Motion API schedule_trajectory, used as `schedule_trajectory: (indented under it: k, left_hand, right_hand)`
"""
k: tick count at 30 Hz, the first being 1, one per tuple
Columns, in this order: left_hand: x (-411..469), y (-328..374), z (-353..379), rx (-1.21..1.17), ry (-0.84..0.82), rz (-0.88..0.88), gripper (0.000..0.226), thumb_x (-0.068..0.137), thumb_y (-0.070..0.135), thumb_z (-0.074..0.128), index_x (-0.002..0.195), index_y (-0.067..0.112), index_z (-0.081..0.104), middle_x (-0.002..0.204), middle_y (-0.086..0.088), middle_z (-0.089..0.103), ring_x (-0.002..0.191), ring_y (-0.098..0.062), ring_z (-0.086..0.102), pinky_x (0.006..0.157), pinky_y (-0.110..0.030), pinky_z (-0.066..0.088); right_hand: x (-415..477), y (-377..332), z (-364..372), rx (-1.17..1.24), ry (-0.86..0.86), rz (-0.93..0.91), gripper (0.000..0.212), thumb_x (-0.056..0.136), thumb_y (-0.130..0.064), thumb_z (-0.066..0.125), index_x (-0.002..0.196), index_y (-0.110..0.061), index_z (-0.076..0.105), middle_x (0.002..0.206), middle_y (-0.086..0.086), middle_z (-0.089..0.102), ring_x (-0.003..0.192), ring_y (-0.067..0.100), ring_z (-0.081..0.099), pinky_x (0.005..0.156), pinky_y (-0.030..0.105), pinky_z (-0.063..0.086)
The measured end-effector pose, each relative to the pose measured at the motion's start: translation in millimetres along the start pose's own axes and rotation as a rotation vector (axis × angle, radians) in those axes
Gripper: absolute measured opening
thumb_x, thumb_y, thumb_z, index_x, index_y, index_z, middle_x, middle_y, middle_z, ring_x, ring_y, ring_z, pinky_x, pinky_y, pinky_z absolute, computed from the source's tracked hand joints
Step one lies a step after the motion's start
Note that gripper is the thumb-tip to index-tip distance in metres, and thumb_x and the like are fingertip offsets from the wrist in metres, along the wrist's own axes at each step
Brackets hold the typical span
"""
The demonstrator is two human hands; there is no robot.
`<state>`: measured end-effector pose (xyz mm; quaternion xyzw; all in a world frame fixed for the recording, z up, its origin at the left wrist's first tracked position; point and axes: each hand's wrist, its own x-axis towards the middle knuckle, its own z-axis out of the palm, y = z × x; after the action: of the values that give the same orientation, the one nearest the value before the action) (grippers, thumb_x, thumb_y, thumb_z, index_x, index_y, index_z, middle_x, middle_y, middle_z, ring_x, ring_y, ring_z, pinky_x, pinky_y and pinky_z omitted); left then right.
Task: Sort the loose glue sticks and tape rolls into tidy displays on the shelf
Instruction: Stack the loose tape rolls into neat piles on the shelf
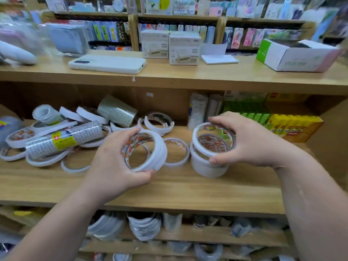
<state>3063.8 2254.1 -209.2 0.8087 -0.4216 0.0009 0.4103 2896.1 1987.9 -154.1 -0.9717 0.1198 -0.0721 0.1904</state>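
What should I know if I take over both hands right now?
Left hand grips a tilted bundle of tape rolls over the shelf.
Right hand grips the top roll of a white stack.
Done: that stack begun; glue stick boxes stand at right.
Left: stack the bundle, the single flat roll, and the loose pile at left.

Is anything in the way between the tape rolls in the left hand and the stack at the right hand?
A single thin tape roll lies flat on the shelf between them, low enough to likely pass over. The right hand grips the top roll of the stack, covering where the rolls in the left hand would land.
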Motion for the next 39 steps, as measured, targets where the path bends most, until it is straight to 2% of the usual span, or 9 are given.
schedule_trajectory:
  k: [7,14,20,26,28,30,32,36,39]
  left_hand:
    - [8.9,19.7,25.2,-0.072,0.034,-0.030,0.105,0.045,0.052,0.084,0.142,0.032,0.051,0.129,0.016,0.054,0.118,0.006,0.052,0.102,-0.025,0.044]
    - [15.5,42.0,36.0,-0.184,0.048,-0.036,0.104,0.042,0.056,0.079,0.140,0.036,0.052,0.127,0.021,0.058,0.115,0.010,0.054,0.099,-0.025,0.047]
    - [26.8,50.3,48.5,-0.218,0.037,-0.058,0.108,0.041,0.057,0.081,0.142,0.030,0.052,0.128,0.023,0.055,0.115,0.020,0.049,0.095,-0.015,0.043]
    - [34.5,66.0,53.3,-0.179,0.013,-0.075,0.108,0.042,0.053,0.085,0.142,0.031,0.052,0.130,0.020,0.057,0.119,0.006,0.055,0.103,-0.030,0.048]
    - [41.1,77.9,58.3,-0.121,-0.017,-0.029,0.106,0.046,0.050,0.087,0.143,0.030,0.050,0.131,0.017,0.056,0.120,0.004,0.053,0.104,-0.024,0.046]
    - [48.8,91.9,65.9,-0.062,-0.065,0.023,0.104,0.050,0.050,0.088,0.144,0.029,0.049,0.130,0.017,0.053,0.116,0.010,0.050,0.097,-0.005,0.037]
    - [56.9,102.6,75.9,0.005,-0.129,0.074,0.105,0.051,0.053,0.085,0.145,0.027,0.048,0.127,0.016,0.050,0.112,0.009,0.048,0.092,0.000,0.033]
    - [69.9,102.9,95.9,0.139,-0.263,0.076,0.106,0.049,0.058,0.077,0.145,0.025,0.047,0.120,0.011,0.049,0.121,-0.012,0.049,0.103,-0.029,0.043]
    - [76.2,97.3,97.8,0.199,-0.319,0.071,0.117,0.042,0.072,0.072,0.147,0.028,0.045,0.125,0.010,0.048,0.126,-0.015,0.047,0.109,-0.039,0.043]
  right_hand:
    - [-2.2,14.3,22.9,0.036,-0.013,-0.022,0.109,0.063,-0.057,0.087,0.155,-0.028,0.034,0.150,-0.012,0.041,0.137,0.002,0.036,0.115,0.021,0.029]
    - [-2.9,31.3,44.9,0.252,0.003,-0.003,0.125,0.054,-0.058,0.091,0.157,-0.035,0.025,0.154,-0.016,0.036,0.139,-0.004,0.034,0.114,0.019,0.030]
    - [-4.5,40.3,58.8,0.454,0.093,0.034,0.118,0.050,-0.037,0.100,0.151,-0.031,0.041,0.144,-0.014,0.047,0.130,-0.004,0.047,0.115,0.026,0.037]
    - [-13.4,53.6,52.5,0.518,0.016,0.010,0.137,0.043,-0.047,0.099,0.157,-0.036,0.025,0.147,-0.020,0.046,0.132,-0.007,0.046,0.114,0.024,0.037]
    - [-18.3,56.1,53.2,0.568,0.005,0.026,0.147,0.041,-0.050,0.098,0.159,-0.039,0.012,0.149,-0.022,0.044,0.133,-0.009,0.045,0.113,0.021,0.036]
    - [-23.4,61.8,55.7,0.685,0.040,0.051,0.149,0.042,-0.044,0.099,0.160,-0.034,0.008,0.151,-0.016,0.043,0.134,-0.005,0.047,0.115,0.026,0.038]
    - [-28.7,67.4,58.8,0.804,0.073,0.071,0.146,0.045,-0.034,0.099,0.161,-0.027,0.011,0.152,-0.009,0.045,0.134,0.001,0.049,0.115,0.034,0.041]
    - [-36.0,72.5,70.5,0.882,0.130,0.083,0.140,0.045,-0.038,0.099,0.159,-0.019,0.021,0.151,-0.003,0.049,0.135,0.007,0.051,0.113,0.038,0.044]
    - [-36.7,71.6,73.8,1.008,0.164,0.121,0.119,0.057,-0.048,0.088,0.155,-0.018,0.028,0.150,-0.002,0.048,0.136,0.006,0.049,0.116,0.037,0.040]
